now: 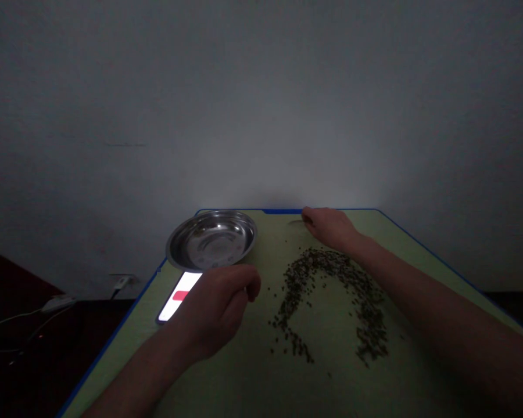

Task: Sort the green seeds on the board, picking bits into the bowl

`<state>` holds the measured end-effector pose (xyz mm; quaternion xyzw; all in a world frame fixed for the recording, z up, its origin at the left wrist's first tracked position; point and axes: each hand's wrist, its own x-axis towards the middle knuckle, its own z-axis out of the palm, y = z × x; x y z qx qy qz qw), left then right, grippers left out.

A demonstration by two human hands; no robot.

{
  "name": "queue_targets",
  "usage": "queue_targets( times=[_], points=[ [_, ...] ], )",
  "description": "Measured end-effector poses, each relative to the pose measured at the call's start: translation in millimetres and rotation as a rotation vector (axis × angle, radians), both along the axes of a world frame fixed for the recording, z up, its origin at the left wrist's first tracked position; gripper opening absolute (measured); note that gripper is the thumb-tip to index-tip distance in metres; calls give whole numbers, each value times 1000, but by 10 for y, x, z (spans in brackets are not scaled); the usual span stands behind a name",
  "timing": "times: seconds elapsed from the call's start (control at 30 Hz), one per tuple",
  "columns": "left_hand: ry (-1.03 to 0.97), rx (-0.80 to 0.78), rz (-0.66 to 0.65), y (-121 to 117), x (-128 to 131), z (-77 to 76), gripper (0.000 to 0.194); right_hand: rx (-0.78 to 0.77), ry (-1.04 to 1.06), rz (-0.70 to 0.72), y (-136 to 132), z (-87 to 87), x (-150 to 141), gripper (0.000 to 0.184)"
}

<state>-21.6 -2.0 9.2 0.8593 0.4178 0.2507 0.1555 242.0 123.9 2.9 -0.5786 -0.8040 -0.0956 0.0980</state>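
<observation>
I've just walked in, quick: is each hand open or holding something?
Left hand: curled closed; any contents hidden.
Right hand: closed, apparently on a thin pale object, unidentifiable.

Wall (261,104): one, plain, grey, filling the upper field from 9 through 12 to 3 o'clock; palest at centre, shading darker toward both sides. Mark (126,144): thin, dark, horizontal, on wall at 10 o'clock.

Bench (255,380): pale yellow-green top, 6 o'clock; far corners rounded, far side near wall. Trim (283,211): blue, along bench edges, thicker in a stretch just past 12 o'clock on the far side.

Plug (121,284): pale, low on wall, 8 o'clock. Strip (58,302): whitish, farther out at 8 o'clock, with cables (13,320). Dark red area (2,278): 8 o'clock, sloping upper edge; whether floor or covering, unclear. Dark patch (509,307): 4 o'clock, beyond bench.

Light: dim throughout.
</observation>
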Motion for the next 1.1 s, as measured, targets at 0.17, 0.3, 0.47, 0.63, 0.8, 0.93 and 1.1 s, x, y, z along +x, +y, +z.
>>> queue_targets(
  times=[0.17, 0.3, 0.47, 0.63, 0.8, 0.93, 1.1],
  points=[
    [4, 16, -12, -8, 12, 16, 19, -26, -136, 137, -125, -43, -224, 26],
    [16, 4, -3, -16, 37, 36, 19, -32, -194, 230, -453, -45, -237, 17],
    [32, -6, 9, -12, 59, 53, 19, -27, -205, 304, -895, -65, -164, 29],
    [8, -15, -29, -9, 71, 55, 19, -59, -195, 375, -1182, -70, -36, 36],
    [16, -30, -24, -9, 76, 59, 19, -127, -69, 443, -1323, 0, 122, 32],
    [29, -25, -30, -2, 67, 45, 19, -101, 143, 442, -1329, 42, 181, 28],
    [54, -37, -18, -13, 60, 26, 19, -10, 196, 485, -1303, -90, 71, 29]
  ],
)
